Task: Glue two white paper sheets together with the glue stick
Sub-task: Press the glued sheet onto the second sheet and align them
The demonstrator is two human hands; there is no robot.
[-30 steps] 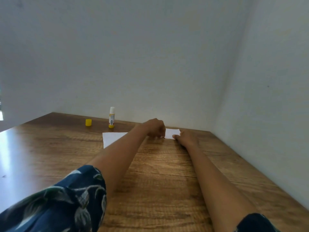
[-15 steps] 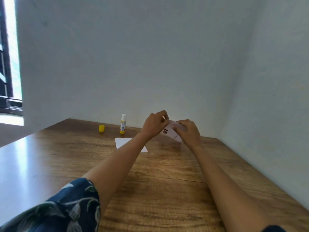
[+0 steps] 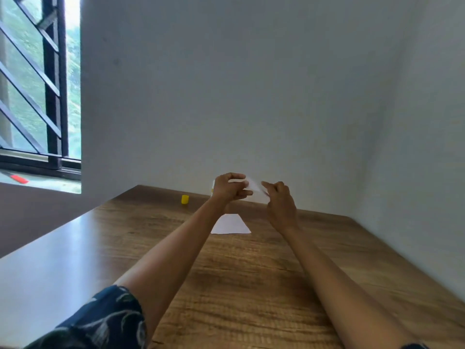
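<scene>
Yellow glue cap (image 3: 185,199) stands on the wooden table (image 3: 251,273), left of both hands. Left hand (image 3: 227,187) and right hand (image 3: 279,200) are raised, fingers curled, pinching a small white paper sheet (image 3: 254,186) between them (blurred). Second white sheet (image 3: 230,224) lies flat below the fingers.

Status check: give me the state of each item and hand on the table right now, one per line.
Small paper sheet: lifted off the table, held between both hands.
Larger paper sheet: lying flat on the table, untouched.
Yellow cap: off, standing alone on the table.
Glue stick: mostly hidden behind the left hand.
Left hand: pinching the small sheet.
Right hand: pinching the sheet's other end.
</scene>
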